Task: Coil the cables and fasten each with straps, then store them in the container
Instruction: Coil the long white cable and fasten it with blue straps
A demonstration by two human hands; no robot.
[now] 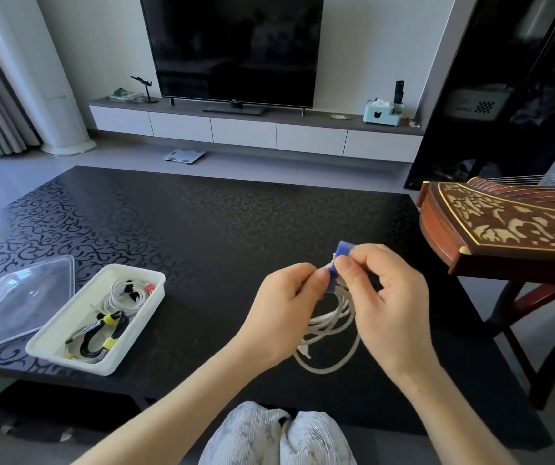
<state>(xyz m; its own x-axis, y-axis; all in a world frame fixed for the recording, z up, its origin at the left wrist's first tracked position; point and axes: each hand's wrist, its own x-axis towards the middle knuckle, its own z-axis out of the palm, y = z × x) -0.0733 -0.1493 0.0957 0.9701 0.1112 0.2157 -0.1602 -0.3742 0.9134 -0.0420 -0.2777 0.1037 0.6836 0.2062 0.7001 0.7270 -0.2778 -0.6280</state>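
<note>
A coiled white cable (pixel 331 330) hangs between my hands above the black table (pixel 202 223). A blue strap (pixel 338 260) wraps the top of the coil. My left hand (pixel 286 310) grips the coil at the strap. My right hand (pixel 386 297) pinches the strap's free end between thumb and fingers. A white container (pixel 142 310) sits on the table to the left. It holds a white cable bundle (pixel 125 293) and a black cable with yellow straps (pixel 105 330).
A clear plastic lid (pixel 24 297) lies left of the container. A wooden zither (pixel 504 223) on a stand juts in at the right. My knees (pixel 276 434) show below the table's front edge. A TV and low cabinet stand behind.
</note>
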